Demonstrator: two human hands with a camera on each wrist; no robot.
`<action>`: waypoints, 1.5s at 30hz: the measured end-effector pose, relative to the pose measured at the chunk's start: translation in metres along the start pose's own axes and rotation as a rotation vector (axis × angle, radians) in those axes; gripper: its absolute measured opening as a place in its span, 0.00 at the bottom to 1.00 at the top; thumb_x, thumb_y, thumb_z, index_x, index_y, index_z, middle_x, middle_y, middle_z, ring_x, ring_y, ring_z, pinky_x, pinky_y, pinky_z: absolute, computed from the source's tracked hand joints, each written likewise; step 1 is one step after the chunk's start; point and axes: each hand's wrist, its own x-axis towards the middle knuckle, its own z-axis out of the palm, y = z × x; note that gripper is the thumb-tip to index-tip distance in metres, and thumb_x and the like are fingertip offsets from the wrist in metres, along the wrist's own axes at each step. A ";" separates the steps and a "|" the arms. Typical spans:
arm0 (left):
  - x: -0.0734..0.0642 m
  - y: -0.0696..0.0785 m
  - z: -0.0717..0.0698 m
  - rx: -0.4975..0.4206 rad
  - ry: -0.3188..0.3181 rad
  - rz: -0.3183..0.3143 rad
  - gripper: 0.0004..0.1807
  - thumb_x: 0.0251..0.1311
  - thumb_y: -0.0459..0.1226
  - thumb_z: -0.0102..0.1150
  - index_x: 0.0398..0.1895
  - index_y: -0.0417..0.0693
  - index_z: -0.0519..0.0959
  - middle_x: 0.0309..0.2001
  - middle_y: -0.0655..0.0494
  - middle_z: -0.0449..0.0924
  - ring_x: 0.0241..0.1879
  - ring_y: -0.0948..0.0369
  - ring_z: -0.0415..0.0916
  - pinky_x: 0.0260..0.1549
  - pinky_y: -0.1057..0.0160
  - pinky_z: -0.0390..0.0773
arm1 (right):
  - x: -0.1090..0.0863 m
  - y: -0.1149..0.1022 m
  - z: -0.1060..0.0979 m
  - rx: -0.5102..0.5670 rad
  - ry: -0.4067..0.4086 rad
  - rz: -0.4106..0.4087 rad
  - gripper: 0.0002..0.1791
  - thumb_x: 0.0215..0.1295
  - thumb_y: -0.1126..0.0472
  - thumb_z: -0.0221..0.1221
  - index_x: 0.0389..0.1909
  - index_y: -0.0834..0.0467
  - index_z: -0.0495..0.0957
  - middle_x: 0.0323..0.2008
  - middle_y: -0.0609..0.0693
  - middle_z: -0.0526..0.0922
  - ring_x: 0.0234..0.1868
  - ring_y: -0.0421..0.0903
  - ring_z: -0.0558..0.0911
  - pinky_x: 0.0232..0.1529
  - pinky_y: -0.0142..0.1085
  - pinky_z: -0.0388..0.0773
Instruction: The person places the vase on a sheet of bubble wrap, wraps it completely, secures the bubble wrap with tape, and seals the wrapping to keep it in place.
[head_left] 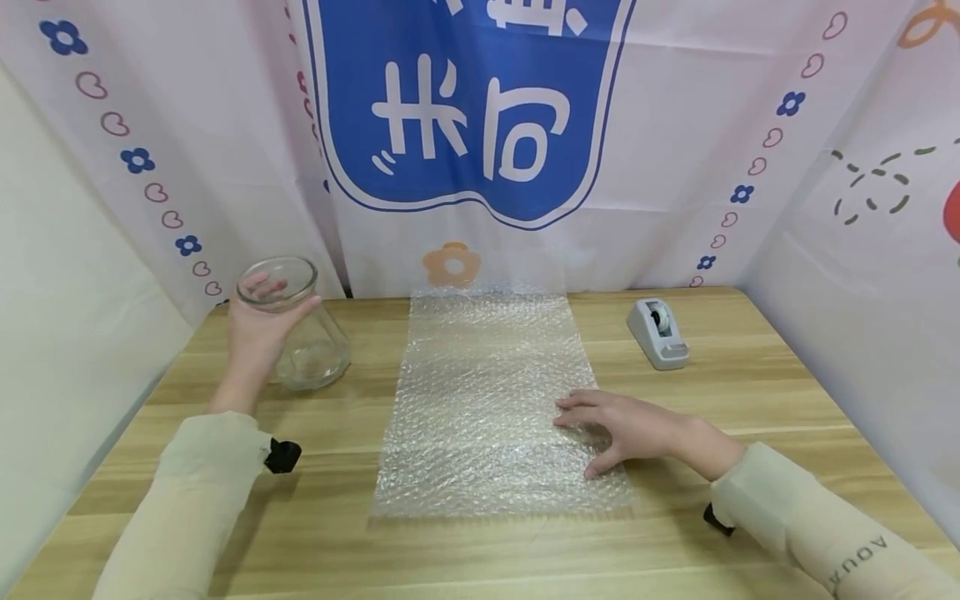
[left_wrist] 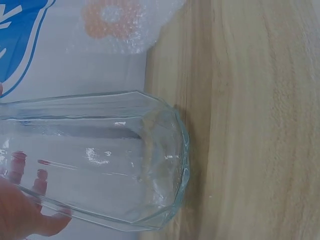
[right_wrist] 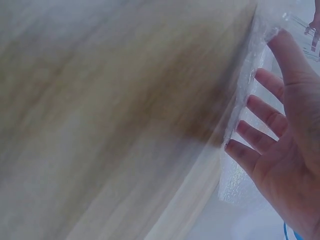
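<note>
Of the two hands, the left hand (head_left: 262, 321) grips the glass jar (head_left: 315, 354) around its neck at the left of the wooden surface (head_left: 322, 533), while the right hand (head_left: 633, 429) reaches over the right edge of the bubble wrap (head_left: 487, 392) with loosely spread fingers, holding nothing. The left wrist view brings out the jar's faceted base (whether it touches the wood, I cannot tell), and the right wrist view shows the right palm, fingertips at the sheet's edge. Only the head view shows the tape dispenser (head_left: 660, 333), farther back on the right, and "AQUA" on the right sleeve (head_left: 832, 521). Large white characters on a blue panel (head_left: 474, 125) behind are partly cut off.
</note>
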 end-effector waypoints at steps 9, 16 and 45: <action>-0.004 0.016 0.000 -0.047 -0.008 0.010 0.47 0.56 0.39 0.77 0.74 0.50 0.59 0.69 0.50 0.71 0.67 0.56 0.69 0.64 0.64 0.73 | 0.000 -0.001 -0.002 -0.009 0.004 -0.003 0.45 0.55 0.35 0.70 0.68 0.58 0.75 0.72 0.60 0.68 0.72 0.64 0.66 0.70 0.59 0.64; -0.012 0.029 0.000 -0.053 -0.052 0.043 0.47 0.57 0.38 0.76 0.75 0.49 0.58 0.69 0.49 0.71 0.68 0.55 0.68 0.65 0.62 0.71 | -0.001 -0.001 -0.004 -0.007 0.014 -0.006 0.45 0.54 0.35 0.70 0.68 0.58 0.75 0.72 0.61 0.68 0.72 0.65 0.66 0.69 0.60 0.64; -0.051 0.039 0.011 -0.486 0.021 0.027 0.36 0.52 0.19 0.71 0.64 0.47 0.70 0.53 0.56 0.81 0.57 0.61 0.75 0.55 0.71 0.77 | 0.003 -0.003 -0.005 -0.005 -0.022 -0.002 0.44 0.56 0.36 0.69 0.69 0.58 0.75 0.72 0.60 0.67 0.72 0.63 0.67 0.70 0.58 0.64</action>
